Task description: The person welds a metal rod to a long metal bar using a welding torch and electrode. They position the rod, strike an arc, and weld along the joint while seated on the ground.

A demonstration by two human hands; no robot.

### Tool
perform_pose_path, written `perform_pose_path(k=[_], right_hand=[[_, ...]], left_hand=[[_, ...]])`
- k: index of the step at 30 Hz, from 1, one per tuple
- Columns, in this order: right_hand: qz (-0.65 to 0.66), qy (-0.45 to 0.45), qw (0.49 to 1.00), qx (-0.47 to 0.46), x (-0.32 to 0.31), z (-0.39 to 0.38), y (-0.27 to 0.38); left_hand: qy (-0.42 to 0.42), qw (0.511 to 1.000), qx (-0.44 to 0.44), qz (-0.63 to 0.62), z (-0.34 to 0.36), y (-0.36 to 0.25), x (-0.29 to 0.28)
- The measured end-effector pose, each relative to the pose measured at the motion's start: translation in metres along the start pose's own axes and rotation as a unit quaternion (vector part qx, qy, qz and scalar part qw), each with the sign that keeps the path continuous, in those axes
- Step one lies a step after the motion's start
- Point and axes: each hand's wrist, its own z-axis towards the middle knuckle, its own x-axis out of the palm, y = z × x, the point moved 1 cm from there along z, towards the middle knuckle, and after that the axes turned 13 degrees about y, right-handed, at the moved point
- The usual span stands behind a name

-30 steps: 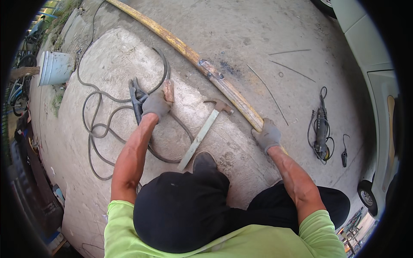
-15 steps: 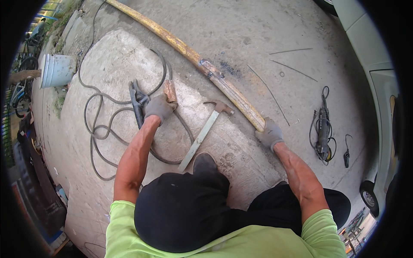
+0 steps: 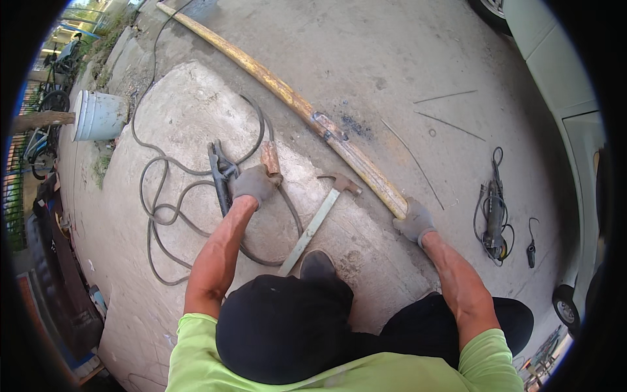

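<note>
My right hand (image 3: 416,222), in a grey glove, is closed round the near end of a long, worn yellow pipe (image 3: 268,78). The pipe lies slantwise on the concrete and has a darkened, patched joint (image 3: 328,126) partway along. My left hand (image 3: 258,185), also gloved, has its fingers curled at the lower end of a copper-coloured, tube-like piece (image 3: 270,157) in line with a cable. Just left of that hand lies a black welding electrode holder (image 3: 222,175). Between my hands a hammer (image 3: 312,228) with a pale green handle rests on the concrete slab.
Grey cable (image 3: 160,215) loops over the slab at left, near a white bucket (image 3: 101,116). Thin rods (image 3: 413,155) lie beyond the pipe. At right are an angle grinder (image 3: 494,219) with its cord, a small hooked tool (image 3: 531,245) and a light-coloured vehicle (image 3: 548,59).
The whole view has shifted, so everything sits slightly further right and lower. Both hands keep their places on the copper-coloured piece and the pipe.
</note>
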Motion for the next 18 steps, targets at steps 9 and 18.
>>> perform_pose_path(k=[9, 18], right_hand=[[0.112, 0.031, 0.991, -0.064, -0.018, 0.002, -0.005], [0.08, 0.037, 0.995, -0.05, -0.011, 0.008, -0.019]], left_hand=[[-0.009, 0.998, 0.057, -0.017, -0.016, -0.038, -0.015], [0.006, 0.992, 0.123, -0.038, -0.019, -0.057, 0.003]])
